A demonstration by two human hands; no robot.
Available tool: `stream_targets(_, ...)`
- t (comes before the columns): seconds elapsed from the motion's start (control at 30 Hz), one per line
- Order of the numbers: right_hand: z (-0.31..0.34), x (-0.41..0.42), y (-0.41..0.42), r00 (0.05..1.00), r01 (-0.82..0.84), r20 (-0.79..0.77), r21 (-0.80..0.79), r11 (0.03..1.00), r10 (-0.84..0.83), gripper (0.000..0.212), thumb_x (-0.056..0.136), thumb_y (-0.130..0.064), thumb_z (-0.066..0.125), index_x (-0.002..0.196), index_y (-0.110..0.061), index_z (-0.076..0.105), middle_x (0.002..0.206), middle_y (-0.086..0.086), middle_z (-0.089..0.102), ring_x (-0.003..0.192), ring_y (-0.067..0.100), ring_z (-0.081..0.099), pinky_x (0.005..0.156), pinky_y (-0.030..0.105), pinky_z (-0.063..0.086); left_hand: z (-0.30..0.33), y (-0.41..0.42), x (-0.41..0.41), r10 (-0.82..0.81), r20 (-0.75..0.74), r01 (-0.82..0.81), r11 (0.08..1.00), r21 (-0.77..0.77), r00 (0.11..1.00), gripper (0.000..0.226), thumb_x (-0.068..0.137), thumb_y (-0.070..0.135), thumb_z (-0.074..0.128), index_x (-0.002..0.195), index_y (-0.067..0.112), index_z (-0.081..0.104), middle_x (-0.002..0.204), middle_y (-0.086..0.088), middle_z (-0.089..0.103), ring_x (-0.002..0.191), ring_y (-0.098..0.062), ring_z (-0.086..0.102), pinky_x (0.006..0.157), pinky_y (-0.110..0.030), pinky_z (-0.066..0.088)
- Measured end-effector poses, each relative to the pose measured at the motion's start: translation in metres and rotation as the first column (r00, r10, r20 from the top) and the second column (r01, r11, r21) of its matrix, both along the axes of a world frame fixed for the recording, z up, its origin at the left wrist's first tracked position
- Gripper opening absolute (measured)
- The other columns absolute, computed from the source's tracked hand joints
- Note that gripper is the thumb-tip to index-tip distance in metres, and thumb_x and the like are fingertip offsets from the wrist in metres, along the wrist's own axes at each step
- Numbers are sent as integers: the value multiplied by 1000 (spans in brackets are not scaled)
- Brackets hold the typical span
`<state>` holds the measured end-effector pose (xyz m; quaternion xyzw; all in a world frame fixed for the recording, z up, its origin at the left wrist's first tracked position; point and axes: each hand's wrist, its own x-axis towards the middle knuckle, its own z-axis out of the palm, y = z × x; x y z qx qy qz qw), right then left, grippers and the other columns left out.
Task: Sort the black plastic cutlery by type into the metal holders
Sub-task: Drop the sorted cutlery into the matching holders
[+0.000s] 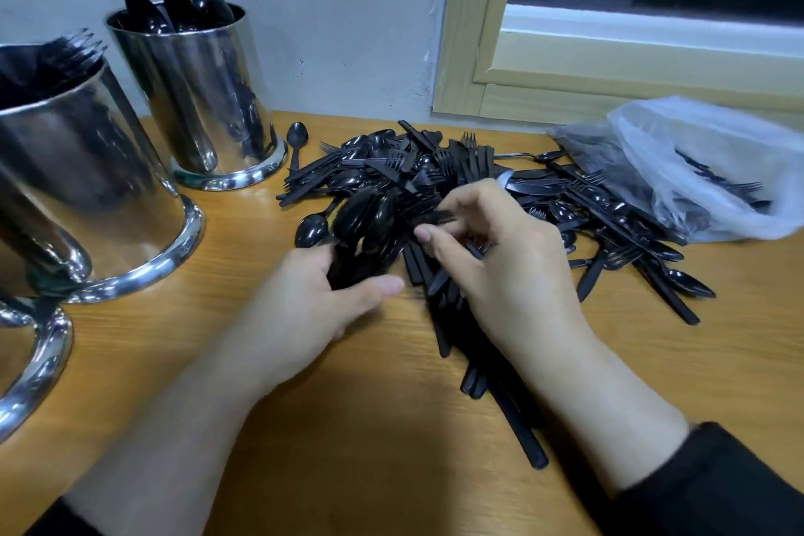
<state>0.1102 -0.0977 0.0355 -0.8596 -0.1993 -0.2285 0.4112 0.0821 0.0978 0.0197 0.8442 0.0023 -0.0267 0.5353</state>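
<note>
**Sorting of black plastic cutlery, mid-task**

Left hand [313,296]: grip curled round a bunch of spoons [365,222], bowls pointing toward the far edge of the table [174,361]. Right hand [500,270]: fingertips pinching a single piece [435,217] at the near side of the cutlery pile [478,187], type not discernible; several long handles [470,361] tucked under the palm. Pile spread across the table's middle toward the far edge, beside a clear plastic bag [705,170] at the right edge. Along the left edge: holder with spoons [195,100], holder with forks [87,170], part of a third holder [30,361]. Pieces judged light, thin, somewhat flexible and glossy, hence slippery and prone to tangle at the tines; best taken by the handles, aligned in one direction, then dropped handle-first.
</note>
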Motion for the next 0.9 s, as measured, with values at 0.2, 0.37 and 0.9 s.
stream_targets(0.2,6,16,-62,979,201,-58,107,974,-195,18,97,-41,62,88,-25,62,70,-5,63,60,11,59,64,39,51,1,-23,4,66,-59,-81,942,-325,996,21,96,23,68,90,4,62,56,1,48,49,-15,40,45,-27,35)
stream_targets(0.37,-10,24,-128,946,273,-146,-122,954,-289,5,96,-31,65,94,-34,69,88,-13,70,86,8,65,83,35,53,7,-64,14,139,60,-96,880,-464,988,47,95,38,65,98,-9,63,68,-15,52,53,-22,41,46,-29,34)
stream_targets(0.9,-20,43,-86,984,-64,-177,-487,871,-26,37,99,-33,56,136,-36,59,139,-20,54,123,11,42,102,44,32,0,-94,33,204,54,-165,899,-406,977,32,99,30,67,73,13,57,65,-3,55,47,-13,40,45,-24,34)
